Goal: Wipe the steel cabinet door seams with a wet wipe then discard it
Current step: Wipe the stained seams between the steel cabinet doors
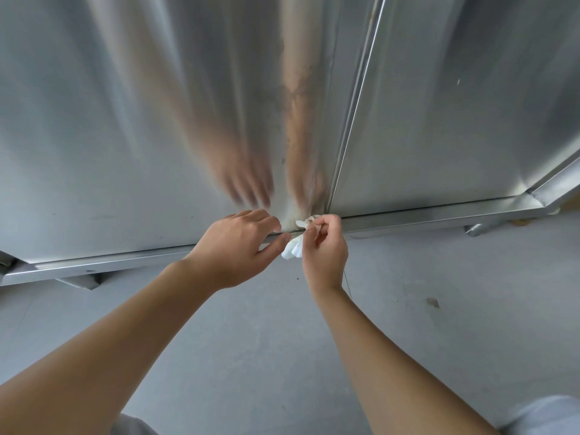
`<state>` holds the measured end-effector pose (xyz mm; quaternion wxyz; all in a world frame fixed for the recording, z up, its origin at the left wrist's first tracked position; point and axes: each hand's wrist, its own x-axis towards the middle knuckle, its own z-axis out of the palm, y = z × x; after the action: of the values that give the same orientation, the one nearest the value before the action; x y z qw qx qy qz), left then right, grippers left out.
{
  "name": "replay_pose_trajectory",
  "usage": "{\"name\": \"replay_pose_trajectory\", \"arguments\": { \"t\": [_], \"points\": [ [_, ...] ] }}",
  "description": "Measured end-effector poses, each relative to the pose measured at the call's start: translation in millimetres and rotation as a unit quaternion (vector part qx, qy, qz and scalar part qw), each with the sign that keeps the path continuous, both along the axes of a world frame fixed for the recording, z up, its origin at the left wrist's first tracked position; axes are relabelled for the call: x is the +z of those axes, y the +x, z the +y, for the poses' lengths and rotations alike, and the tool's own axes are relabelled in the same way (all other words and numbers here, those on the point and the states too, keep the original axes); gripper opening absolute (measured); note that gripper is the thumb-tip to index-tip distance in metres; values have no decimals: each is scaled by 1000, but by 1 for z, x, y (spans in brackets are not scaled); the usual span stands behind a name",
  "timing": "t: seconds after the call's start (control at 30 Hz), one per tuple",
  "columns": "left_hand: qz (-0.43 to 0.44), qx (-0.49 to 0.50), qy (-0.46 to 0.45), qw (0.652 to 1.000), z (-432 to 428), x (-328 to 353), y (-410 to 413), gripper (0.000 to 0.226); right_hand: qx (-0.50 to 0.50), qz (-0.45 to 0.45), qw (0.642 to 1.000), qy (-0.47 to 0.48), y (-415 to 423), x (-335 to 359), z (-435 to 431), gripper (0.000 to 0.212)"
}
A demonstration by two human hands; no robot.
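A steel cabinet fills the upper view, its left door point(141, 120) and right door point(455, 105) meeting at a vertical seam point(351, 114). At the foot of that seam my right hand point(324, 249) pinches a crumpled white wet wipe point(293, 248) against the bottom rail point(423, 216). Part of the wipe is hidden behind my fingers. My left hand point(238, 246) lies just left of the wipe, fingertips touching the door's lower edge and thumb close to the wipe. Whether it touches the wipe is not visible. Both hands are mirrored in the steel.
Grey concrete floor point(266, 340) spreads below the cabinet, with a small brown scrap point(433, 302) on it at the right. Steel feet point(83, 281) stick out under the rail at left and at the right point(477, 229). My knees show at the bottom edge.
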<state>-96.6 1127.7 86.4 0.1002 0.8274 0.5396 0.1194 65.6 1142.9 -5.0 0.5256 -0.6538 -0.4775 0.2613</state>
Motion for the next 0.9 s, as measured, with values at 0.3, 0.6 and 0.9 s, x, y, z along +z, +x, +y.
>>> {"name": "replay_pose_trajectory", "arguments": {
  "t": [0.3, 0.6, 0.9],
  "points": [
    [19, 0, 22, 1000, -2, 2, -3, 59, -80, 49, 980, -176, 16, -33, -4, 9],
    [71, 1, 42, 997, -12, 15, -4, 58, -35, 114, 977, -175, 18, -19, -14, 8],
    [97, 20, -29, 995, -100, 93, 0, 52, -9, 154, 959, -238, 41, 137, -108, 6]
  ]
}}
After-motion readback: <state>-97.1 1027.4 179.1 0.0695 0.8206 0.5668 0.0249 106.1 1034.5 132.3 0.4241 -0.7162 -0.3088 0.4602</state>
